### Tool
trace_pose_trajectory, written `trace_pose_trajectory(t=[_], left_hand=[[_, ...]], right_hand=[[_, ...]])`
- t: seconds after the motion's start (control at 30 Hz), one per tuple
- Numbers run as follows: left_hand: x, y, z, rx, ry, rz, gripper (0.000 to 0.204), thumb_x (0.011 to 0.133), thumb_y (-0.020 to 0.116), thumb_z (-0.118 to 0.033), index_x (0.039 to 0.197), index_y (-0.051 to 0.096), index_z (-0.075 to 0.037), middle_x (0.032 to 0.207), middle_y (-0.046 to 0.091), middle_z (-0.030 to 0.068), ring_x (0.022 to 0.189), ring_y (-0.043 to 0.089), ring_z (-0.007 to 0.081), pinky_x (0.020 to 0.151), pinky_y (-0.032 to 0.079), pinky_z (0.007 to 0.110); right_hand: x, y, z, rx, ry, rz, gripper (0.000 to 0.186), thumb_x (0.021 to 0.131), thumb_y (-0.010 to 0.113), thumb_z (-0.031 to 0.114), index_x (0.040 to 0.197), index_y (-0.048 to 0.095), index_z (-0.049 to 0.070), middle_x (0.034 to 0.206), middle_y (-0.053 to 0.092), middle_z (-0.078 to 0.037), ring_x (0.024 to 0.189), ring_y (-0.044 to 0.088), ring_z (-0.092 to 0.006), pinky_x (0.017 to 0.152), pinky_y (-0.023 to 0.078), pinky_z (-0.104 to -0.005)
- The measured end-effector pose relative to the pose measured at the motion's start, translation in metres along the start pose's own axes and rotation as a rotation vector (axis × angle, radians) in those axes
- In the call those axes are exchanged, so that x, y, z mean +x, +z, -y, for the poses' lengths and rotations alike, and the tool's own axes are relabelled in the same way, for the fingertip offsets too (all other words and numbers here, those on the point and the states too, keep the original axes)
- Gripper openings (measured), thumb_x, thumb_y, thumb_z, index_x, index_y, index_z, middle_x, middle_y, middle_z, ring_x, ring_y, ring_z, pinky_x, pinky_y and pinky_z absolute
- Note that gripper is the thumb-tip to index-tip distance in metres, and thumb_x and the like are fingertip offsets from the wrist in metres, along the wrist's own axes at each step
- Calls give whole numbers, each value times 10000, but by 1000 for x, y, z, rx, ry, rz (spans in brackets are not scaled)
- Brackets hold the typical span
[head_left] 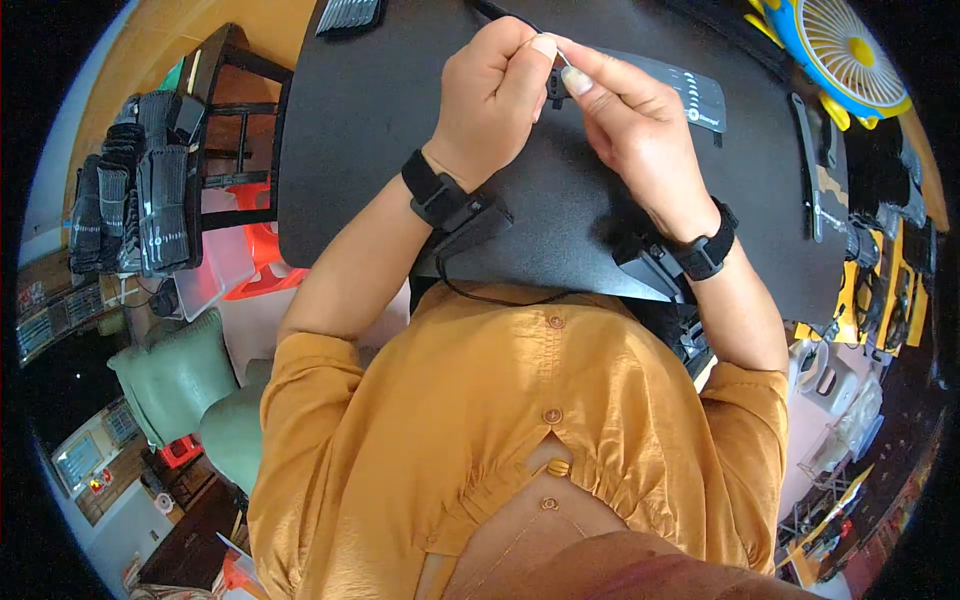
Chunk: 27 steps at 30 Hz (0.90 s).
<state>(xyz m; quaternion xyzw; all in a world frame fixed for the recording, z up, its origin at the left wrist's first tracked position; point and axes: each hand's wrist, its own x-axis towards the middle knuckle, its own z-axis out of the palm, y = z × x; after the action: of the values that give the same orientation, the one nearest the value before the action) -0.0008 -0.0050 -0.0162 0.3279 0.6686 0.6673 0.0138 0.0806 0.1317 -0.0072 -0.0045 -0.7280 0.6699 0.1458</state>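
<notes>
Above the far part of the dark table (380, 130), my left hand (490, 100) and my right hand (635, 125) meet with fingertips nearly touching. Each is closed in a pinch. Between them runs a thin pale strand (563, 55); its exact kind is too small to tell. A dark strip (487, 9) reaches toward my left fingers from the far edge. Just beyond my right hand lies a flat grey sheet (708, 100) with white print, partly covered by the hand. A small black piece (556, 95) shows between the hands. Black bands with small devices circle both wrists.
A blue and yellow fan (855, 50) stands far right. Dark ribbed knit bundles (140, 190) are stacked on a black stool at left, with another bundle (348, 14) at the table's far left. A long grey strip (805, 165) lies near the right edge. A black cable (490, 298) hangs near me.
</notes>
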Motion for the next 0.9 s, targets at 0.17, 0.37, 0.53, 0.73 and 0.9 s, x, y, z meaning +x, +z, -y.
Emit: trace_pose_trajectory(t=[0.17,0.37,0.53,0.73,0.9], left_hand=[[1,1,6,17,71,-17,174,947,533,-121,803,581,-37,559,529,-10,510,511,57,472,409,238],[10,-7,2,120,116,-103,148,935,585,-148,840,602,-36,599,551,-3,541,519,58,494,419,239],[16,-26,0,307,247,70,177,900,631,-143,1055,659,-63,823,616,41,636,565,128,598,455,249],[15,-32,2,307,32,156,137,902,637,-143,993,673,-47,852,635,44,652,583,129,603,463,250],[14,-35,8,248,208,217,148,926,617,-101,1052,651,-31,936,614,6,625,529,36,521,420,174]], right_hand=[[1,-4,8,236,252,38,267,970,577,180,1218,651,111,599,491,70,457,400,-22,401,271,-176],[1,-4,10,213,194,14,263,979,543,131,1218,641,80,736,631,46,480,405,-6,425,313,-162],[0,-8,13,203,190,33,278,982,536,137,1237,619,64,987,705,0,490,427,-11,429,341,-160],[2,-17,20,172,268,128,291,989,517,153,1248,601,51,1022,709,-23,480,433,-19,418,343,-162],[4,-24,21,190,339,208,291,1005,473,186,1218,607,40,1043,705,-58,448,415,-30,391,318,-171]])
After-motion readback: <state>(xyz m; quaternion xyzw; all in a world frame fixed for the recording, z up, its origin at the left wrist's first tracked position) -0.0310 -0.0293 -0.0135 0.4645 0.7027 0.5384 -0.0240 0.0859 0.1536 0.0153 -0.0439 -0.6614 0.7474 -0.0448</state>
